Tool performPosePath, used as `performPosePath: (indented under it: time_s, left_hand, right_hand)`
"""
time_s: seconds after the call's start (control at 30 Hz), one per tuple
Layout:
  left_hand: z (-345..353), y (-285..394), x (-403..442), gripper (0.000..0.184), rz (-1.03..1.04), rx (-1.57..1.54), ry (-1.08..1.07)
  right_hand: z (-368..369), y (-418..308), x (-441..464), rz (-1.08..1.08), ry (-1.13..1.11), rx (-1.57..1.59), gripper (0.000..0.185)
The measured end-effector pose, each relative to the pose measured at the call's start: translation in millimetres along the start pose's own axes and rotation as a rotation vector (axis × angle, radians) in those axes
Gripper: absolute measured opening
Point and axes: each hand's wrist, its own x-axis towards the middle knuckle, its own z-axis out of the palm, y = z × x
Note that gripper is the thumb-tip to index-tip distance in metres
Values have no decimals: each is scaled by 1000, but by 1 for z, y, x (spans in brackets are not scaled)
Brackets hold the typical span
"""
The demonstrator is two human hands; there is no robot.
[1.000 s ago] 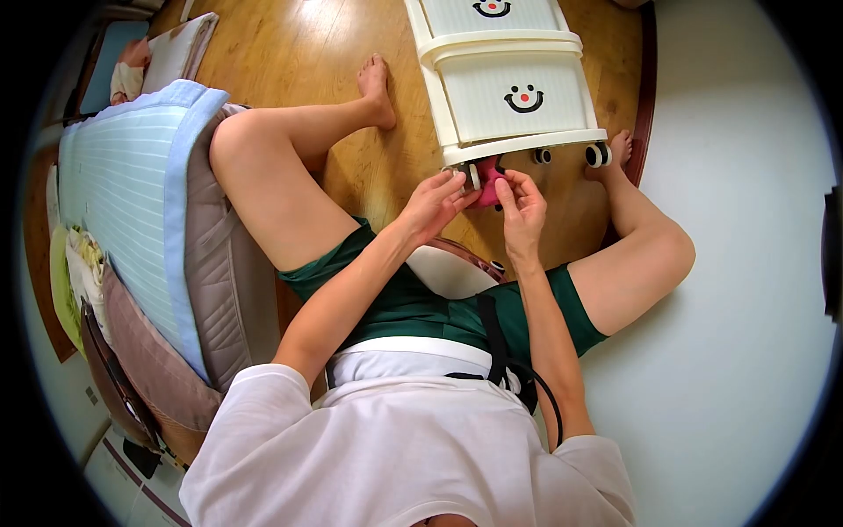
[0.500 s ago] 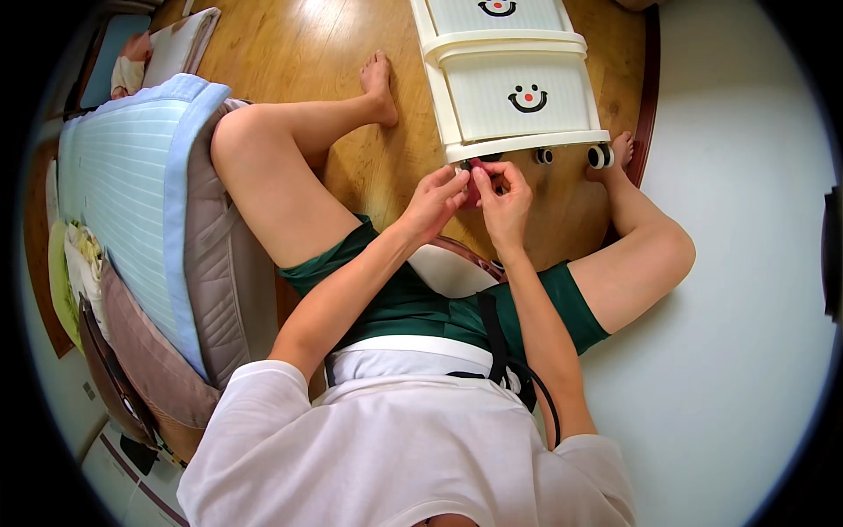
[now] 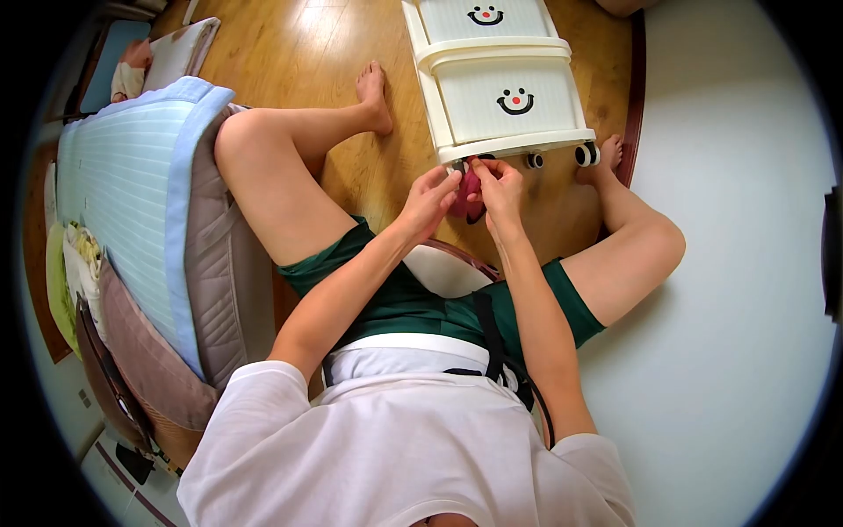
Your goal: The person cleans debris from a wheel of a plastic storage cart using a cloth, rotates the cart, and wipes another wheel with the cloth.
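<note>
Pink item (image 3: 465, 203) between hands (image 3: 502, 195) sits near drawer edge (image 3: 518, 145), floor (image 3: 303, 75) alongside.

Drawer unit (image 3: 483, 83) sits between bed (image 3: 140, 193) and, apparently, wall (image 3: 738, 211).

Both arms (image 3: 544, 325) reach forward, hands (image 3: 427, 204) close together, fingers (image 3: 444, 186) bent.

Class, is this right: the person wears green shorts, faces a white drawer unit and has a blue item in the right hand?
Not quite: the head view shows the item in the right hand is pink, not blue. The green shorts and white drawer unit are correct.
</note>
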Motion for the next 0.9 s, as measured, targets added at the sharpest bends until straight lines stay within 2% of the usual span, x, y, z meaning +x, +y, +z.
performPosePath:
  time_s: [0.1, 0.2, 0.4, 0.53, 0.67, 0.73, 0.9]
  left_hand:
    - [-1, -1, -1, 18, 1, 24, 12]
    - [-2, -2, -1, 18, -1, 45, 32]
    - [11, 4, -4, 18, 26, -30, 4]
    - [-3, -4, 1, 21, -34, -105, 14]
    - [-14, -12, 6, 22, -52, -121, 1]
    - [-9, -6, 5, 21, -53, -108, 7]
    - [-7, -2, 2, 23, -72, -85, -13]
  right_hand:
    - [-1, -3, -6, 36, 0, -7, 23]
    - [-3, 12, -2, -103, 31, -22, 20]
    - [-20, 19, -13, -94, 151, 206, 18]
    - [-20, 9, -22, -258, 67, 294, 16]
    - [-7, -13, -24, -277, -85, -50, 15]
    - [-4, -8, -14, -287, -83, -179, 14]
    - [-3, -21, -3, -200, -120, -322, 18]
